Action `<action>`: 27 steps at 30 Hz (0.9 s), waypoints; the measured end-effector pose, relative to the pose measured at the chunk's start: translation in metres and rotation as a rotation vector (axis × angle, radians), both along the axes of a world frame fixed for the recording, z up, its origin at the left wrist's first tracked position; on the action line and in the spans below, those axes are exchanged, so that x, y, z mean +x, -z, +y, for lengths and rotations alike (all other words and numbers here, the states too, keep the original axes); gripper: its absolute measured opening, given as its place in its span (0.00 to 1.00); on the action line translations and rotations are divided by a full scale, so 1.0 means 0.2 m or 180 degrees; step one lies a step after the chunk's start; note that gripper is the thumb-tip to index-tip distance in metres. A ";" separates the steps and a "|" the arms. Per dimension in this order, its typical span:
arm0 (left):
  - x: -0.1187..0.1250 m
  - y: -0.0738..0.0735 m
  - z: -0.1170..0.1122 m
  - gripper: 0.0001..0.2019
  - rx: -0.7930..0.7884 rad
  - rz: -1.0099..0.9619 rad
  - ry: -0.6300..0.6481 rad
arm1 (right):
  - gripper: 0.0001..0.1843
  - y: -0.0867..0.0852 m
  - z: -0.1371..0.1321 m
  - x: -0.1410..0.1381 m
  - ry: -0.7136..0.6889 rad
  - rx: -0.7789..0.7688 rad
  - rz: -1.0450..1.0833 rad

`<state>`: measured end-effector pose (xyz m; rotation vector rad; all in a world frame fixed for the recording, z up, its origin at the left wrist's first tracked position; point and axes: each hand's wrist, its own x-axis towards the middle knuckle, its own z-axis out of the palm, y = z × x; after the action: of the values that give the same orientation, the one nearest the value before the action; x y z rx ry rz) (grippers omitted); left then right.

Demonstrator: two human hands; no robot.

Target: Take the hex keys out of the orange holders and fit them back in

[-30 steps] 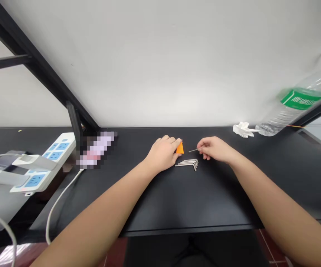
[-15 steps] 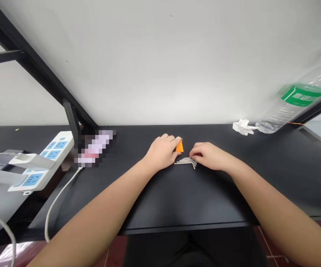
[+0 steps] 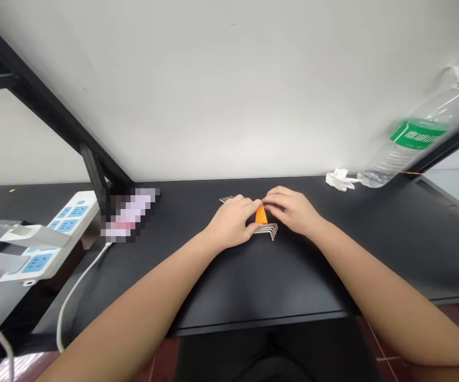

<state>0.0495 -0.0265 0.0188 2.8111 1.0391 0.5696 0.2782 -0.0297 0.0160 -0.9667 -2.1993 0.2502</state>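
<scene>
My left hand (image 3: 233, 222) is closed around an orange plastic hex-key holder (image 3: 261, 215), thumb in front and fingers behind. Several silver hex keys (image 3: 269, 229) lie side by side on the black table under and beside this hand. Their bent ends show right of the thumb, and straight tips stick out behind the knuckles. My right hand (image 3: 291, 208) has its fingertips pinched together at the holder's upper right edge. Whatever sits between those fingertips is too small or hidden to make out.
A white power strip (image 3: 68, 225) with plugged-in chargers lies at the left, near a blurred-out phone-like object (image 3: 131, 212) on a white cable (image 3: 76, 289). Crumpled tissue (image 3: 340, 180) and a clear bottle with a green label (image 3: 418, 135) stand by the wall at the right.
My right hand has moved up and left, from the hex keys' bent ends to the edge of the orange holder. My left hand still grips the holder. The view has shifted slightly.
</scene>
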 end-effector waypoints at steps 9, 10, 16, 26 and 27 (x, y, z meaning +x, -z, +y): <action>-0.03 0.01 0.03 0.21 0.0114 0.0120 -0.0298 | 0.05 -0.03 -0.01 0.00 0.0671 -0.1314 0.0219; -0.03 0.02 0.04 0.21 0.0147 0.0174 -0.0369 | 0.05 -0.04 -0.01 0.02 0.0773 -0.1725 0.0249; -0.04 0.04 0.06 0.20 0.0184 0.0253 -0.0539 | 0.05 -0.10 0.03 0.11 0.0753 -0.2925 -0.0760; -0.03 0.03 0.05 0.21 0.0200 0.0202 -0.0661 | 0.07 -0.07 -0.03 0.05 0.0493 -0.1664 -0.1397; -0.03 0.03 0.05 0.22 0.0211 0.0199 -0.0664 | 0.06 -0.08 -0.05 0.03 0.0386 -0.1669 -0.1421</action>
<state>0.0441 -0.0166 0.0133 2.8123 1.3615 0.5473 0.2852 -0.0391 0.0313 -1.5597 -2.5176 0.6266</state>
